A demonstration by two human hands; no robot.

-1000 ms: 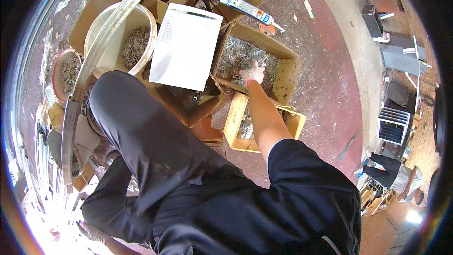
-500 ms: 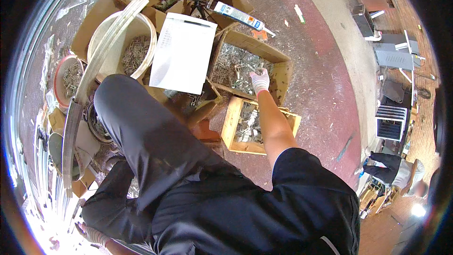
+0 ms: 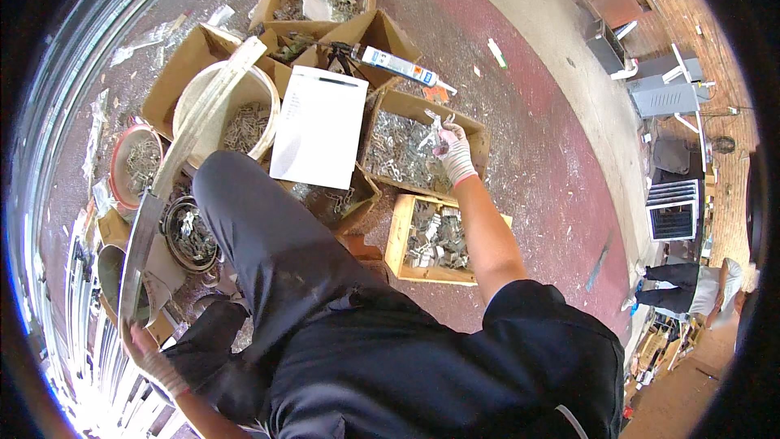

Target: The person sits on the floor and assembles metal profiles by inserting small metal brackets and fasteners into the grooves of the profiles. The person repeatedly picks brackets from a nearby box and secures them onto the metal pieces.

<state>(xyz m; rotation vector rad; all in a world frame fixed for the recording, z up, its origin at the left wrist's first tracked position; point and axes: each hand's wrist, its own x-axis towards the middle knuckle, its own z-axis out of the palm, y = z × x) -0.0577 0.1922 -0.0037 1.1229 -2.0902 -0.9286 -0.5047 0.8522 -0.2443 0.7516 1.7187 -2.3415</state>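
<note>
My right hand (image 3: 457, 151), in a striped white work glove, is closed on a few small metal brackets (image 3: 434, 123). It is raised over an open cardboard box (image 3: 481, 143) of loose metal pieces. Below that box is a wooden crate (image 3: 396, 236) holding more metal parts, partly covered by my forearm. At the lower left, my gloved left hand (image 3: 156, 362) has its fingers around the lower end of a long pale metal rail (image 3: 146, 232). The rail slants across a white bucket (image 3: 185, 102) of small clips.
A white paper sheet (image 3: 318, 126) with a pen (image 3: 337, 81) lies over the boxes, beside a sealant tube (image 3: 398, 65). A red-rimmed pail (image 3: 122, 154) and a round tin of metal parts (image 3: 192, 236) stand at left. Another person (image 3: 705, 289) is far right.
My right hand has lifted out of the box's metal pieces with brackets in its fingers. My left hand has come up to the rail's lower end. The view has shifted slightly.
</note>
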